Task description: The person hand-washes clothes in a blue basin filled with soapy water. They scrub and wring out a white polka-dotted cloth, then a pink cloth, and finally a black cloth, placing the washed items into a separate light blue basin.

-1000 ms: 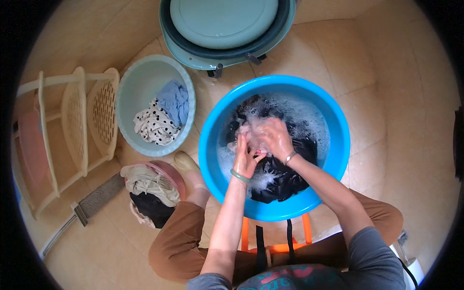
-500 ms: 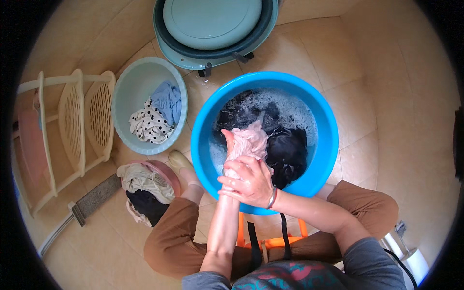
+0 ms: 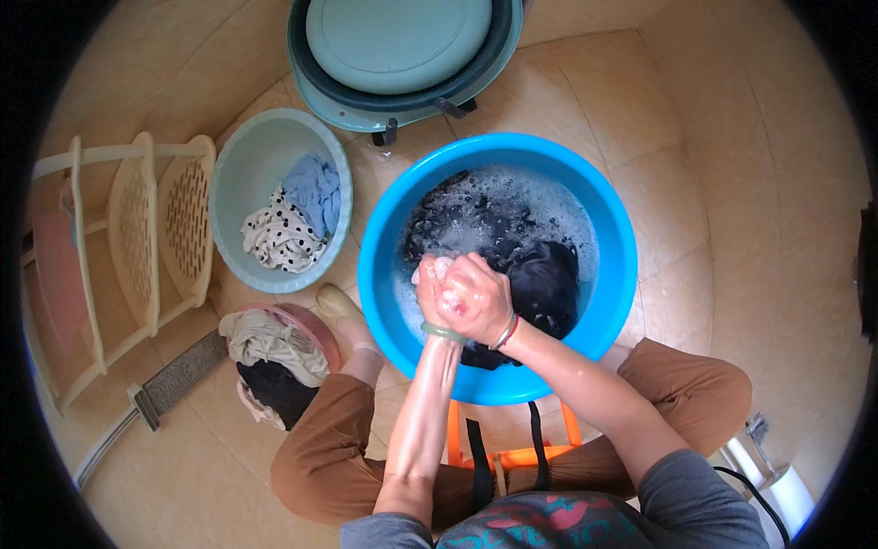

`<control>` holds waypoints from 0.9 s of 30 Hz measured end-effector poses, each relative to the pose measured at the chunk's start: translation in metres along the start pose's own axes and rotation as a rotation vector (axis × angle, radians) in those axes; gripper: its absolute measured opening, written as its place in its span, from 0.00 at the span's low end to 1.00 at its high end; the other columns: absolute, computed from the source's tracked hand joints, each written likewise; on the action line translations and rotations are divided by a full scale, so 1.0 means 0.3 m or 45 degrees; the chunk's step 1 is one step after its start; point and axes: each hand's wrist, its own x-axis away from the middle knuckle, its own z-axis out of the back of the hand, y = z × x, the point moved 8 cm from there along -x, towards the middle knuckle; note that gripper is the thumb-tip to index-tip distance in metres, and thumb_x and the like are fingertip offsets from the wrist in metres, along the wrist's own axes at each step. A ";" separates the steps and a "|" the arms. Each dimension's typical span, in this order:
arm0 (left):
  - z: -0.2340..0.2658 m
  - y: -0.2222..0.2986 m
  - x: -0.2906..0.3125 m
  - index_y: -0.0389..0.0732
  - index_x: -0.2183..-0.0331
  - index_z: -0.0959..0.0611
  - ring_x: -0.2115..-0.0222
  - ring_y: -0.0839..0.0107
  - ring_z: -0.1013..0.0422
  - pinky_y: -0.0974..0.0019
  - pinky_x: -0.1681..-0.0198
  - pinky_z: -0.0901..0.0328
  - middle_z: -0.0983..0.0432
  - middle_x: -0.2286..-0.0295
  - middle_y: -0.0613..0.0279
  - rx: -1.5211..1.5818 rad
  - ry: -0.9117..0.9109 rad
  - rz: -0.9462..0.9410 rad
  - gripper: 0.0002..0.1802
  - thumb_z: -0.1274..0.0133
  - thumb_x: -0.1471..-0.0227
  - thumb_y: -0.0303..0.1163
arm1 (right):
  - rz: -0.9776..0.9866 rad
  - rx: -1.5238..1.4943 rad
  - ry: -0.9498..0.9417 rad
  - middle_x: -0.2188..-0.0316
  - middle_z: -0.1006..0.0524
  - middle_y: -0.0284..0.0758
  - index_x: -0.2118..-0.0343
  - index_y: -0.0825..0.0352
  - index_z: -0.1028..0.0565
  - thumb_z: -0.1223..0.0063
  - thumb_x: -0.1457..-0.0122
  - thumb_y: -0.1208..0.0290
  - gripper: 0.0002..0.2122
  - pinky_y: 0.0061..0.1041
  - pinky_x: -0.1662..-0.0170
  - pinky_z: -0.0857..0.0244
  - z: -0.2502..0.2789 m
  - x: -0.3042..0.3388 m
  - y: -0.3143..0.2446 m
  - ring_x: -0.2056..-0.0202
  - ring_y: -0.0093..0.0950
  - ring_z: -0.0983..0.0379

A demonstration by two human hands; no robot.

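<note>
In the middle stands a bright blue basin with foamy, dark water and black clothes in it. Over its near-left part my left hand and my right hand are pressed together, fingers closed. Between them a wet pale pink cloth is bunched up; only a small bit of it shows, the rest being covered by my fingers. A green bangle circles my left wrist, and a thin bracelet is on the right one.
A pale green basin at left holds polka-dot and blue cloths. Below it, a pink basin overflows with clothes. A cream rack and a flat mop lie left. A folded teal tub leans behind. Orange stool parts show beneath me.
The pink cloth was draped over my left hand and wrist, with my right hand clasping them. Now it is squeezed small between both hands, and the left wrist with its bangle is bare.
</note>
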 end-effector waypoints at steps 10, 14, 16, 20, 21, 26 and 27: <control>-0.048 -0.109 0.016 0.39 0.50 0.28 0.48 0.61 0.34 0.53 0.43 0.40 0.31 0.50 0.56 0.346 0.253 0.432 0.29 0.54 0.42 0.53 | -0.577 0.394 -0.091 0.69 0.25 0.38 0.74 0.62 0.25 0.49 0.41 0.60 0.11 0.39 0.59 0.37 0.023 0.031 0.603 0.62 0.41 0.30; 0.037 -0.098 -0.038 0.51 0.37 0.47 0.40 0.56 0.48 0.43 0.41 0.45 0.51 0.39 0.58 0.169 0.180 0.472 0.45 0.59 0.47 0.66 | -0.257 0.531 -0.133 0.57 0.27 0.38 0.60 0.58 0.24 0.47 0.45 0.60 0.12 0.41 0.50 0.42 0.013 0.012 0.583 0.53 0.41 0.35; 0.062 -0.109 -0.047 0.57 0.36 0.54 0.39 0.54 0.50 0.39 0.42 0.46 0.56 0.37 0.60 0.159 0.203 0.508 0.46 0.60 0.48 0.67 | 0.049 0.779 -0.383 0.49 0.33 0.33 0.54 0.53 0.26 0.44 0.49 0.61 0.17 0.43 0.48 0.43 -0.066 0.073 0.536 0.49 0.40 0.38; 0.050 -0.132 -0.042 0.65 0.36 0.53 0.39 0.54 0.52 0.36 0.43 0.47 0.54 0.38 0.65 0.099 0.078 0.527 0.42 0.62 0.47 0.67 | -0.205 0.722 -0.611 0.52 0.33 0.38 0.56 0.52 0.25 0.42 0.51 0.64 0.16 0.41 0.50 0.40 -0.122 0.126 0.617 0.53 0.40 0.35; 0.049 -0.132 -0.044 0.65 0.37 0.53 0.39 0.54 0.52 0.36 0.43 0.47 0.54 0.37 0.65 0.073 0.079 0.533 0.42 0.61 0.47 0.67 | -0.352 0.725 -0.607 0.53 0.32 0.38 0.58 0.54 0.25 0.43 0.51 0.64 0.15 0.40 0.51 0.40 -0.127 0.119 0.643 0.54 0.41 0.35; 0.003 -0.140 -0.058 0.68 0.37 0.54 0.38 0.55 0.53 0.35 0.45 0.46 0.54 0.37 0.66 -0.020 0.013 0.551 0.39 0.58 0.43 0.60 | -0.323 0.329 -0.109 0.62 0.27 0.39 0.72 0.62 0.21 0.45 0.50 0.68 0.06 0.37 0.53 0.40 -0.075 0.054 0.577 0.57 0.40 0.34; 0.013 -0.143 -0.056 0.69 0.37 0.54 0.38 0.55 0.53 0.35 0.45 0.46 0.54 0.37 0.66 -0.028 0.011 0.557 0.38 0.57 0.43 0.58 | -0.090 0.216 -0.174 0.62 0.27 0.39 0.71 0.60 0.21 0.47 0.50 0.68 0.05 0.37 0.53 0.41 -0.072 0.028 0.459 0.56 0.39 0.34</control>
